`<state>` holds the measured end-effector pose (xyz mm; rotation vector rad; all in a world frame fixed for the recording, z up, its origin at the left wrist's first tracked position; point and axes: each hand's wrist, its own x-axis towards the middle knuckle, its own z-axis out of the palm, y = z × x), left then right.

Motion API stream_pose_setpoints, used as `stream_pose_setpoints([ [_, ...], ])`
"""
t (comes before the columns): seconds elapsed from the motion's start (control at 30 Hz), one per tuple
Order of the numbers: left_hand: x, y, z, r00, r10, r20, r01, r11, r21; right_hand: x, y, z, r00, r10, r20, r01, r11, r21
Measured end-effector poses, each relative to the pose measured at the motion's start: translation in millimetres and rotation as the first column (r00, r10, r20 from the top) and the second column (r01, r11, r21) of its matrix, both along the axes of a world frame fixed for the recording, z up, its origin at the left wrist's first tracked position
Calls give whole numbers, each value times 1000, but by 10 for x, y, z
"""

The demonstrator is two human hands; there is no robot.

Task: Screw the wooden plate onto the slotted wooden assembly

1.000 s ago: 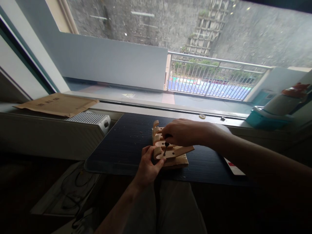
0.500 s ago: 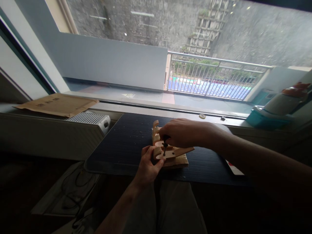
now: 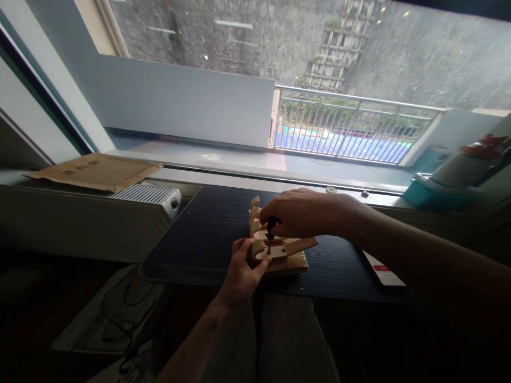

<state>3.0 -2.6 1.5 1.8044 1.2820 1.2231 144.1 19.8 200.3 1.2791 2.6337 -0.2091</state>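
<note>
My right hand (image 3: 285,211) grips the dark handle of a screwdriver (image 3: 270,231), held upright with its shaft pointing down. The tip meets a pale wooden piece (image 3: 277,251), close to a dark screw or hole in it. A curled end of this piece sits between the thumb and fingers of my left hand (image 3: 246,266), which steadies it. Under it lies a wooden block (image 3: 293,264) near the table's front edge. Several similar pieces with curled ends (image 3: 255,213) line up behind, partly covered by my right hand.
The dark table (image 3: 199,234) carries small shavings. A white and red card (image 3: 384,270) lies at its right, beneath my forearm. Beyond stand a window sill with a tape roll (image 3: 331,190), a teal box (image 3: 439,191), a radiator (image 3: 149,199) and a brown envelope (image 3: 96,171).
My right wrist and forearm have lifted and turned slightly, uncovering more of the screwdriver handle and the card. My left hand and the wooden pieces stay in place.
</note>
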Motion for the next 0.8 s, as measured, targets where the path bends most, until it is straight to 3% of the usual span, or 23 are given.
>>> stream_pose_setpoints([
  [0.17,-3,0,3,1000,0,-7,0,1000,-1,15,48,-45,991,129,15,-129,991,-31],
  [0.37,-1,-5,12,1000,-2,-9,2,1000,-1,77,69,-108,998,52,-32,-53,998,-28],
  [0.63,0,-4,16,1000,-11,7,11,1000,0,68,69,-94,999,43,-27,-43,999,17],
  [0.8,-3,-4,16,1000,-11,5,11,1000,-9,55,53,-34,993,113,21,-113,994,8],
])
